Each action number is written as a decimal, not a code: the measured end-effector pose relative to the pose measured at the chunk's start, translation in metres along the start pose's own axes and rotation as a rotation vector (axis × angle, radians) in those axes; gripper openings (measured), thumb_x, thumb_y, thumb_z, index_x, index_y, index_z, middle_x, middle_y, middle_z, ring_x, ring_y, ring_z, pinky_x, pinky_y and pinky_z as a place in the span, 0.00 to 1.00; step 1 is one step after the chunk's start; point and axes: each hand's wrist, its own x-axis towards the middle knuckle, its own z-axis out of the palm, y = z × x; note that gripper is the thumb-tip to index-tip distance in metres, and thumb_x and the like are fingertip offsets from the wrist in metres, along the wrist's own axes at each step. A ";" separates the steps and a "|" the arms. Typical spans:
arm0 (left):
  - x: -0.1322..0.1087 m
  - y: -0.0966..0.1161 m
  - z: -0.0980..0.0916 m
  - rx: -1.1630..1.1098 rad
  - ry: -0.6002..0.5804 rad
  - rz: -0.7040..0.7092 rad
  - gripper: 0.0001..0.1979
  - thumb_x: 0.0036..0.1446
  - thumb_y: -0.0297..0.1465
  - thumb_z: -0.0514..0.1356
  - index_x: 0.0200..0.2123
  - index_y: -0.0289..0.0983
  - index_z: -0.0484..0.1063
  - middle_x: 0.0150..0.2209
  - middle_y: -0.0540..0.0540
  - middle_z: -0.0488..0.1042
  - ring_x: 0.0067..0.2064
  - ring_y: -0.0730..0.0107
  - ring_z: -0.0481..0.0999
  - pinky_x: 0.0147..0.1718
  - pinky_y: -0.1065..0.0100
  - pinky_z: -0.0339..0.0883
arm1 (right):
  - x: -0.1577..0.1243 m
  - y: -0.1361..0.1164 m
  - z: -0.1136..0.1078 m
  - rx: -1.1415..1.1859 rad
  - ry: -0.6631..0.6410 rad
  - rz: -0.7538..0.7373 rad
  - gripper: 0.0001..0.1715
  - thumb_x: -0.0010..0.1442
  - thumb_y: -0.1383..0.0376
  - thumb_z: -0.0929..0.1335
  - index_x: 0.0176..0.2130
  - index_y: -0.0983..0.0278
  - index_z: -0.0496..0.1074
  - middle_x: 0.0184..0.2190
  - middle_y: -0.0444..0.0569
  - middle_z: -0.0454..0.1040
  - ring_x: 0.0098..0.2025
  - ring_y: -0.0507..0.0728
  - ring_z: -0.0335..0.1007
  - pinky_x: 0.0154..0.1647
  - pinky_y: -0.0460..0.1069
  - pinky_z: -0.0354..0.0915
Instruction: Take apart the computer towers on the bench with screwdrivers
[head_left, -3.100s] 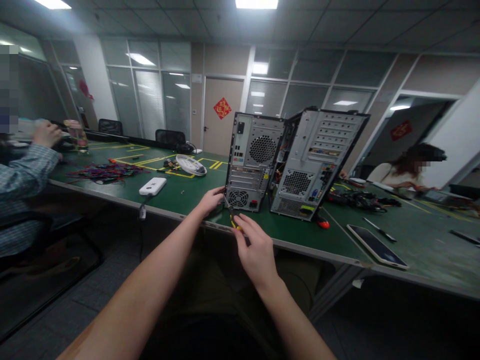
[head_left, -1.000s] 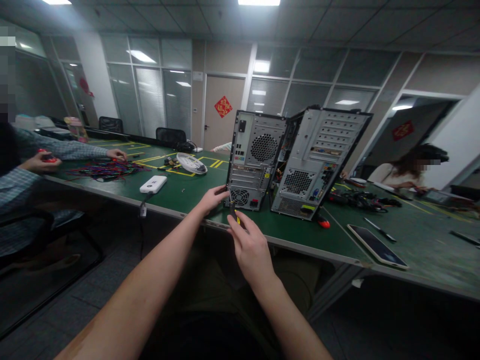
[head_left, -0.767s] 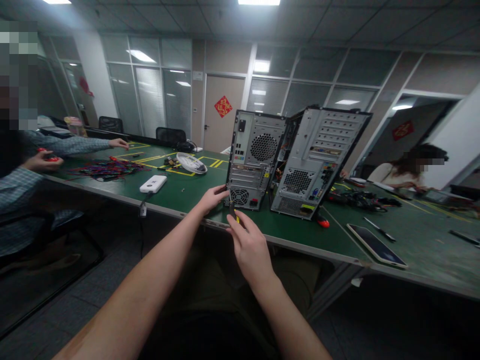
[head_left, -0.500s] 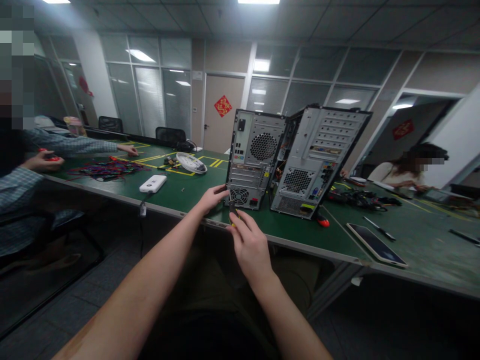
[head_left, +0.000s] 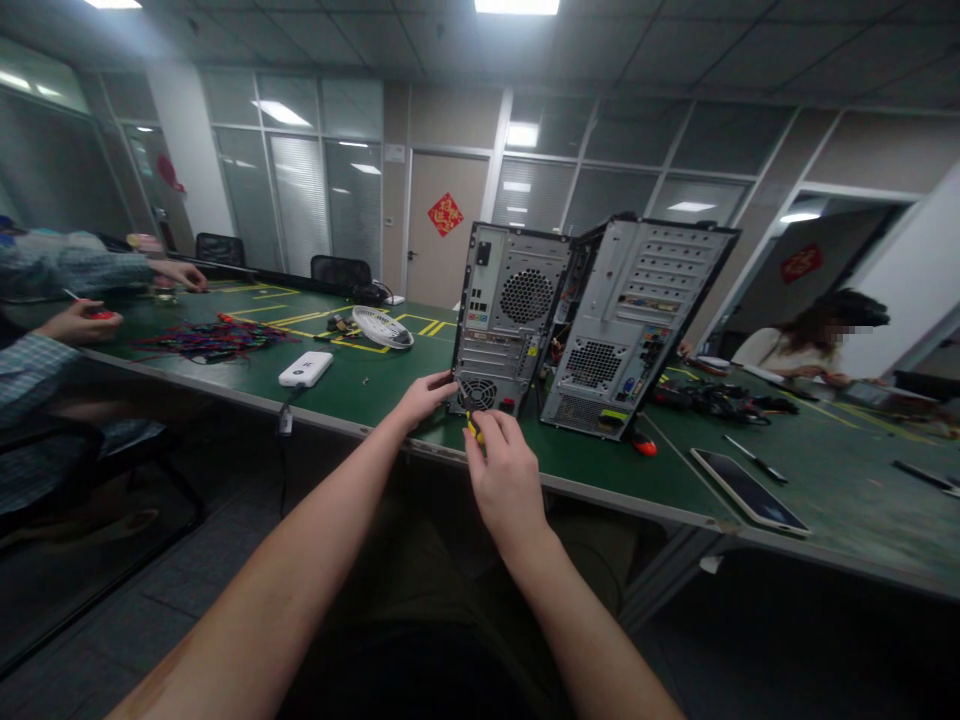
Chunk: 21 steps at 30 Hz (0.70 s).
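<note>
My right hand [head_left: 506,470] is closed around the yellow and black handle of a screwdriver [head_left: 474,424]. The screwdriver points up toward the lower rear of the left computer tower [head_left: 514,290], near its round fan grille. At that tower's lower left edge, my left hand [head_left: 424,402] has its fingers bent against the case. Its fingertips are partly hidden there. The tower stands upright with its metal back toward me. Just right of it is a second, larger computer tower [head_left: 630,320], also showing its back. Where the screwdriver's tip touches is too small to make out.
On the green table [head_left: 360,395] lie a white power bank [head_left: 306,369], a heap of coloured wires [head_left: 217,340], a white oval part [head_left: 382,327], black cables [head_left: 712,395], a phone [head_left: 750,490] and a pen [head_left: 756,460]. People sit at both sides; the left one holds a red-handled tool [head_left: 101,315].
My right hand has shifted slightly right, and more of the screwdriver's yellow handle shows. My left hand stays at the tower. The left person's far hand has moved left, away from the wires.
</note>
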 end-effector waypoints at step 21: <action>0.006 -0.007 -0.001 -0.053 0.000 0.057 0.40 0.44 0.45 0.75 0.59 0.34 0.79 0.62 0.35 0.78 0.63 0.46 0.75 0.62 0.53 0.68 | 0.045 -0.011 -0.018 -0.566 -0.495 -0.190 0.17 0.74 0.71 0.59 0.57 0.69 0.69 0.41 0.62 0.79 0.39 0.62 0.82 0.35 0.50 0.70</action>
